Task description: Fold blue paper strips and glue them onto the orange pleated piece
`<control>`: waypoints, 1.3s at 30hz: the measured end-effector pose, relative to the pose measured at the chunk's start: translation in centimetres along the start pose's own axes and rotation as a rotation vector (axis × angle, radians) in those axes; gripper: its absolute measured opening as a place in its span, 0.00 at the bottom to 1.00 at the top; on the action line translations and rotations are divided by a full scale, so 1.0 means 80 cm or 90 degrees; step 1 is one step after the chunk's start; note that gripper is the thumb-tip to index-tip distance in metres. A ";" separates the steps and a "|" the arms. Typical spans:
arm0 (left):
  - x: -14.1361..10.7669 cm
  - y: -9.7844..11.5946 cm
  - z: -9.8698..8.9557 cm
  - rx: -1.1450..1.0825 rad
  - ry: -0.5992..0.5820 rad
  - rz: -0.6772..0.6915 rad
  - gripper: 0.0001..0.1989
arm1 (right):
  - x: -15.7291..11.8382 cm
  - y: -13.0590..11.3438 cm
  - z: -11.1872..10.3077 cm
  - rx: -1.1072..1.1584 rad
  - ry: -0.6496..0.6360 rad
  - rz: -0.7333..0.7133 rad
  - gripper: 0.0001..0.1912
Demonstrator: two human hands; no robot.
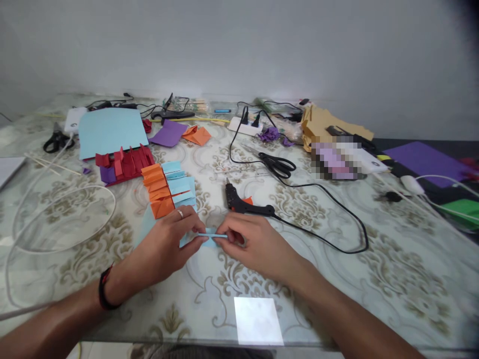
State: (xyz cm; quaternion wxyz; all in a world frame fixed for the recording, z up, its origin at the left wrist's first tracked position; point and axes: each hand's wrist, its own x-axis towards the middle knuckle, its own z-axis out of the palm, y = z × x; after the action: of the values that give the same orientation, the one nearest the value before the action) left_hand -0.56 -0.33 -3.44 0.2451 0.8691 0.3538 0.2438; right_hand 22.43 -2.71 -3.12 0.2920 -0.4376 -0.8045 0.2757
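Note:
Between my two hands is a small folded piece of light blue paper [212,235], seen nearly edge-on. My left hand [174,239] pinches its left end, and a ring shows on one finger. At the other end, the thumb and fingers of my right hand [254,242] are closed on it. Just beyond my left hand lie folded orange paper pieces [157,192] beside folded light blue pieces [178,182]. A black hot glue gun [247,202] rests on its side past my right hand, with a bit of orange paper [248,200] behind it.
Black-handled scissors [279,164] lie beyond the glue gun, whose cord loops rightward. Folded red paper [130,163] and a light blue sheet [112,130] are at the back left. A white power strip [245,126] stands near the wall. White cable [112,214] curls at left.

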 end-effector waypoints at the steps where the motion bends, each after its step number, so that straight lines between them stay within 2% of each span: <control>1: 0.000 0.000 0.000 -0.003 0.001 -0.003 0.04 | 0.000 0.000 -0.001 0.003 0.003 0.001 0.05; 12: 0.001 0.004 -0.003 -0.005 0.023 -0.008 0.05 | 0.001 0.003 -0.005 0.010 0.005 0.003 0.04; 24: 0.006 0.017 -0.018 -0.131 -0.055 -0.051 0.03 | 0.004 -0.001 -0.015 0.022 0.024 0.035 0.03; 39: 0.002 0.018 -0.025 -0.307 -0.077 -0.029 0.05 | 0.004 -0.009 -0.026 0.207 -0.024 0.127 0.09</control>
State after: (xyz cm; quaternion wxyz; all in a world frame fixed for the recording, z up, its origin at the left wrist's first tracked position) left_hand -0.94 -0.61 -1.00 0.4717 0.7901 0.2898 0.2630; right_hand 23.36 -2.34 -1.12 0.3153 -0.4568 -0.7072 0.4379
